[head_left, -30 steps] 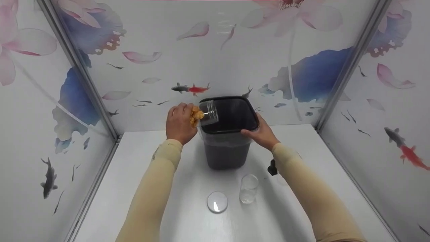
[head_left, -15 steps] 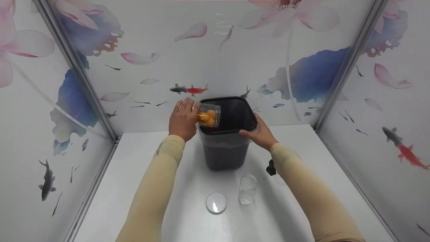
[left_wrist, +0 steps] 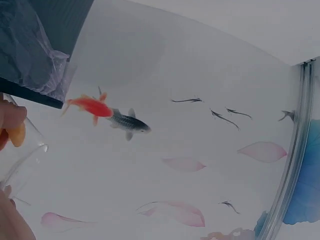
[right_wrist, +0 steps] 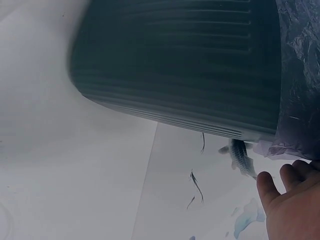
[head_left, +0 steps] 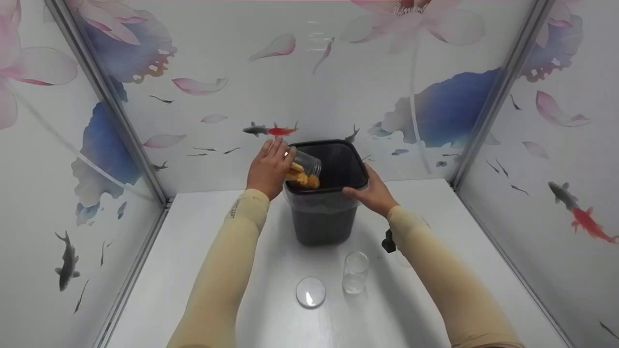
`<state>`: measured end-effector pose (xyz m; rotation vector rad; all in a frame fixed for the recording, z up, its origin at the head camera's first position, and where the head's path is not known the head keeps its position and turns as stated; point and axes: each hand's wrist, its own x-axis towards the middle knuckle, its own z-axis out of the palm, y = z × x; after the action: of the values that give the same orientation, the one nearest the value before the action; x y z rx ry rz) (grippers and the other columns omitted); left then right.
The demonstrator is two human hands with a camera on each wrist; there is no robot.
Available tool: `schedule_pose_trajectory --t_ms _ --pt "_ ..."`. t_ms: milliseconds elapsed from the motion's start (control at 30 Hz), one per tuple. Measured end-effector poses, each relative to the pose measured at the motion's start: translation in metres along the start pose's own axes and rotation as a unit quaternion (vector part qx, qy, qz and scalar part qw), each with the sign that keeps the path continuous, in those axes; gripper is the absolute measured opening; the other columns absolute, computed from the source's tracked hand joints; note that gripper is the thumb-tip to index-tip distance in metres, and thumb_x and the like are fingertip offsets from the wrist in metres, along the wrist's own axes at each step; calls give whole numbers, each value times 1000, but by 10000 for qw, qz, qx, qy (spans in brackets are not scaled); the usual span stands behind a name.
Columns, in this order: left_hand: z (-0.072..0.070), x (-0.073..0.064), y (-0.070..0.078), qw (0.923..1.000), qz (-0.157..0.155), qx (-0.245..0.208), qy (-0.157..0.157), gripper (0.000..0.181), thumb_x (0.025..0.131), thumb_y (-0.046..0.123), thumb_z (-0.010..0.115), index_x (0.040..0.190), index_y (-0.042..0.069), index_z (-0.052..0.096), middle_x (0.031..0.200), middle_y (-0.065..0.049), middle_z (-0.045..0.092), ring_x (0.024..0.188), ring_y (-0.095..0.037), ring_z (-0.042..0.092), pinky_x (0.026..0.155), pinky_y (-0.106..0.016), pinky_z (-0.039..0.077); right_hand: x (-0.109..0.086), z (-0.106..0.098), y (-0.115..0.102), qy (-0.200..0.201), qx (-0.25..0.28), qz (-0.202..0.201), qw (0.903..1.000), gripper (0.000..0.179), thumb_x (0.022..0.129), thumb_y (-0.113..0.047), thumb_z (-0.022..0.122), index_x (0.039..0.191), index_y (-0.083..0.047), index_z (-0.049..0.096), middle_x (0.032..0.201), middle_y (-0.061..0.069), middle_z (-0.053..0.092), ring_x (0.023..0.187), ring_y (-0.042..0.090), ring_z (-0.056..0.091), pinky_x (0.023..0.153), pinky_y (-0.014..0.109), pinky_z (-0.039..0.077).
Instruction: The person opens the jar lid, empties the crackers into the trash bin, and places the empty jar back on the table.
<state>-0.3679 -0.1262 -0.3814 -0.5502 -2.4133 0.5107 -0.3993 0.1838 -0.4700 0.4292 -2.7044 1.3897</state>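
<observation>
My left hand [head_left: 269, 169] holds a clear jar [head_left: 309, 161] tipped on its side at the left rim of a dark waste bin [head_left: 323, 224]. Orange-yellow chunks [head_left: 305, 180] lie along the jar's lower side and gather at its mouth. On the bin's far right, my right hand [head_left: 377, 193] grips the rim, thumb in front. A thin clear bin liner [head_left: 319, 202] hangs folded over the bin's edge. The left wrist view catches only the jar's edge [left_wrist: 32, 150] and some fingers. Ribbed bin wall [right_wrist: 180, 65] fills the top of the right wrist view.
A clear glass [head_left: 355, 275] stands on the white table [head_left: 275, 309] in front of the bin. Left of it lies a round, pale, shiny disc [head_left: 311, 292]. Printed panels [head_left: 217, 43] with metal corner posts [head_left: 111, 106] enclose the table on three sides.
My left hand has tilted the jar mouth-down toward the bin, and the chunks have slid from the jar's hand end to its mouth. My right hand keeps its grip on the bin.
</observation>
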Motion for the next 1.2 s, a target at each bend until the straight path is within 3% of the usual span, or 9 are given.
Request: schedule_pose_trajectory --t_ms 167,367,533,733,900,1000,1100,1200 --pt "-3 5 3 9982 274 526 -37 66 88 13 76 147 10 47 147 -14 46 144 -30 30 119 -41 7 0 0 0 31 34 -30 10000 113 78 -63 76 160 -13 16 162 11 22 147 29 22 116 50 19" --pt "-4 10 5 9950 411 818 410 59 89 5 72 142 11 49 144 -14 46 146 -30 27 119 -40 8 0 1 -1 1 11 7 10000 114 77 -65 75 160 -14 15 163 10 21 148 29 21 117 50 18" --pt "-5 14 7 9865 631 1263 831 47 93 5 63 137 11 50 143 -15 46 144 -30 29 117 -40 13 0 0 0 -13 19 -63 10000 113 78 -64 75 160 -14 15 162 10 22 148 28 21 116 49 19" --pt "-3 14 10 9819 768 1429 976 45 92 5 62 136 11 50 142 -15 46 142 -31 32 117 -40 14 1 0 2 9 10 -145 9999 113 77 -63 76 160 -14 17 161 10 24 147 27 23 115 47 22" --pt "-2 12 8 9862 566 1257 915 54 86 6 70 136 11 50 140 -16 46 143 -31 30 117 -40 13 1 0 1 17 -18 -159 9999 112 77 -63 76 159 -14 17 161 9 25 146 27 24 116 47 22" --pt "-2 10 6 9915 313 888 900 61 81 6 75 137 10 51 139 -17 47 143 -32 31 118 -40 12 2 0 1 26 -12 -212 9998 112 78 -62 76 159 -13 18 161 10 26 146 27 24 115 47 22" --pt "-1 5 3 9958 -119 233 879 61 80 6 74 136 8 52 139 -18 50 141 -32 35 118 -40 12 1 -1 1 22 -8 -203 9998 112 78 -62 76 159 -12 18 161 10 26 146 27 24 116 47 22" --pt "3 -1 1 9924 -743 -515 832 61 79 9 70 137 5 51 138 -19 51 138 -32 39 118 -42 13 -1 -1 1 2 -21 -126 9999 112 78 -63 75 159 -12 16 162 11 23 147 28 22 116 49 21"
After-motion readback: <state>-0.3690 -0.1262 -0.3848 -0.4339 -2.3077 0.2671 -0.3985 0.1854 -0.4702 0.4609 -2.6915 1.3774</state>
